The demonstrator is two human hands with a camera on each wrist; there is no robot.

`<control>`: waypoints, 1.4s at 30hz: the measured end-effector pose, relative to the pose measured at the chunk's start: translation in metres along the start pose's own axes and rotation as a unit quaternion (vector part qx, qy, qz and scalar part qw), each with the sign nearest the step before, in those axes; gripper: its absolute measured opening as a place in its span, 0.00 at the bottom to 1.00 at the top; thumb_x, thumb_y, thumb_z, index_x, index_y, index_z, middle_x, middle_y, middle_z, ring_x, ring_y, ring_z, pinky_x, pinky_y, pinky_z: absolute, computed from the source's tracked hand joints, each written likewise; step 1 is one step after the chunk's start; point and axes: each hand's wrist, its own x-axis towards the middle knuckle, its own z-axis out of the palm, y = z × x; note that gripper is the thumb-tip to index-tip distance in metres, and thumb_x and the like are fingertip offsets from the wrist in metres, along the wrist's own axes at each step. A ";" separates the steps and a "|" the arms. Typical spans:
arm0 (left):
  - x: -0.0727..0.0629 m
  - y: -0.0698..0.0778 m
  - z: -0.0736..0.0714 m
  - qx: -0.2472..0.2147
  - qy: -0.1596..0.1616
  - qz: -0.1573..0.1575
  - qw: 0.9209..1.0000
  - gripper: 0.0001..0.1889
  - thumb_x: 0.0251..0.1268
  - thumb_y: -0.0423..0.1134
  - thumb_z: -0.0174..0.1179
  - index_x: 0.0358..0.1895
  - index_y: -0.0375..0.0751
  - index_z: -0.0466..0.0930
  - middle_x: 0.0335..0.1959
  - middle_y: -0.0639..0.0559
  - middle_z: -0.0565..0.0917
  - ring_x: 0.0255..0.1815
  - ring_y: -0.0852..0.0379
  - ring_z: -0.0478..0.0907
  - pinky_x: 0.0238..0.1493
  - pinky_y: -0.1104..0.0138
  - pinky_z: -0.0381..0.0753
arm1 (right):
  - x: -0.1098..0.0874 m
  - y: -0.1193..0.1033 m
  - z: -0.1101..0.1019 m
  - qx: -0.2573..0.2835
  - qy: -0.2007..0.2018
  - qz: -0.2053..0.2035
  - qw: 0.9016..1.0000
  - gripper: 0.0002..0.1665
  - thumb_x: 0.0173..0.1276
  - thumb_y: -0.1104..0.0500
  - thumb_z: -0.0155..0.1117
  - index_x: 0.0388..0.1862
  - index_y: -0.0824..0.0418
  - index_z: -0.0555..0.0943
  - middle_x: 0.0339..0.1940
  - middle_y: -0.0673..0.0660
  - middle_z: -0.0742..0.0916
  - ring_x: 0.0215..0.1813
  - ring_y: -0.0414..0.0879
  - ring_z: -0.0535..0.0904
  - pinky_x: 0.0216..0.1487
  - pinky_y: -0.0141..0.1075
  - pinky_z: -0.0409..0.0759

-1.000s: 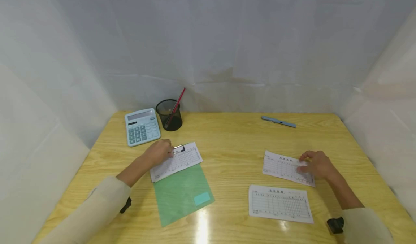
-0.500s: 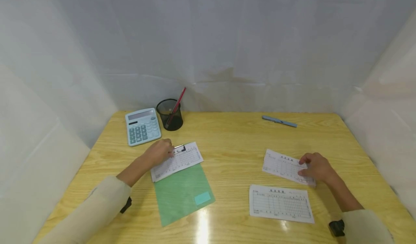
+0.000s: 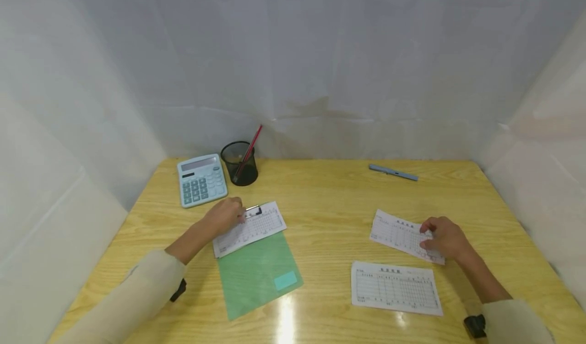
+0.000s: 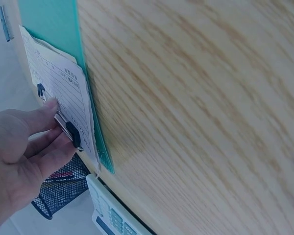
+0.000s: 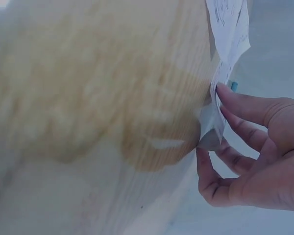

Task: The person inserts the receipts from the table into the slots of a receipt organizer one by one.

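On the left, a green translucent clipboard (image 3: pixel 258 270) bears white printed forms (image 3: pixel 256 227) at its clip end. My left hand (image 3: pixel 225 215) grips the metal clip (image 4: pixel 63 122) there, thumb on top and fingers under it in the left wrist view. At the right, my right hand (image 3: pixel 446 237) pinches the right end of a printed form (image 3: pixel 396 232). Seen in the right wrist view, that sheet (image 5: pixel 213 120) bends up between thumb and fingers. Nearer the front, a second printed form (image 3: pixel 396 288) lies flat on the table.
A light blue calculator (image 3: pixel 201 180) and a black mesh pen cup (image 3: pixel 240 168) with a red pencil (image 3: pixel 252 145) stand at the back left. A blue pen (image 3: pixel 392 172) lies at the back right. White sheeting (image 3: pixel 311 69) hangs behind and beside the wooden table (image 3: pixel 320 196).
My right hand has come down slightly on the far form, its thumb and fingers closing at the sheet's right end, and the sheet bends. The left hand keeps its grip on the clip.
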 end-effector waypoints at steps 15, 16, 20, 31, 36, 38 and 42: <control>0.000 0.000 0.000 -0.008 0.007 0.002 1.000 0.05 0.55 0.36 0.66 0.27 0.37 0.84 0.26 0.48 0.78 0.27 0.57 0.74 0.29 0.67 0.76 | -0.004 -0.004 -0.001 -0.012 0.030 0.019 0.999 0.22 0.51 0.64 0.72 0.45 0.71 0.77 0.50 0.82 0.72 0.51 0.71 0.69 0.49 0.59 0.71; 0.001 -0.001 0.001 -0.008 0.006 0.002 1.000 0.05 0.55 0.35 0.66 0.27 0.38 0.84 0.26 0.48 0.78 0.27 0.57 0.74 0.29 0.67 0.76 | -0.003 -0.004 -0.001 -0.013 0.031 0.021 0.999 0.23 0.51 0.64 0.72 0.45 0.71 0.77 0.49 0.81 0.74 0.50 0.70 0.70 0.49 0.58 0.71; 0.001 -0.002 0.002 -0.006 0.001 0.000 1.000 0.05 0.56 0.36 0.65 0.27 0.38 0.84 0.27 0.48 0.79 0.28 0.56 0.75 0.29 0.67 0.77 | -0.002 -0.003 0.000 -0.010 0.037 0.027 0.999 0.21 0.52 0.62 0.72 0.43 0.71 0.78 0.49 0.78 0.79 0.49 0.67 0.74 0.47 0.55 0.73; 0.001 -0.001 0.002 -0.004 -0.004 -0.007 1.000 0.04 0.56 0.36 0.66 0.28 0.38 0.84 0.27 0.48 0.79 0.29 0.56 0.76 0.31 0.66 0.78 | 0.002 0.001 -0.001 0.055 0.060 0.012 0.997 0.16 0.61 0.61 0.65 0.46 0.68 0.82 0.46 0.71 0.83 0.37 0.52 0.78 0.31 0.32 0.70; 0.000 -0.001 0.001 0.000 0.000 -0.002 1.000 0.05 0.56 0.36 0.65 0.29 0.38 0.84 0.27 0.47 0.79 0.28 0.55 0.76 0.30 0.66 0.78 | 0.002 -0.005 -0.010 0.095 0.053 -0.011 0.994 0.18 0.66 0.59 0.61 0.52 0.67 0.80 0.52 0.71 0.81 0.39 0.51 0.77 0.29 0.32 0.71; 0.000 0.000 0.001 -0.002 0.000 -0.004 1.000 0.05 0.56 0.36 0.65 0.29 0.38 0.84 0.27 0.47 0.79 0.28 0.55 0.76 0.30 0.66 0.78 | 0.002 -0.009 -0.014 0.110 0.056 -0.019 0.992 0.19 0.68 0.58 0.59 0.53 0.67 0.79 0.55 0.72 0.80 0.42 0.53 0.78 0.30 0.32 0.72; -0.001 0.001 0.001 -0.002 0.002 -0.003 1.000 0.04 0.56 0.36 0.65 0.29 0.38 0.85 0.27 0.48 0.79 0.29 0.55 0.76 0.30 0.66 0.78 | 0.004 -0.021 -0.020 0.140 0.054 -0.029 0.988 0.21 0.70 0.54 0.57 0.56 0.65 0.78 0.57 0.70 0.79 0.48 0.55 0.77 0.33 0.32 0.74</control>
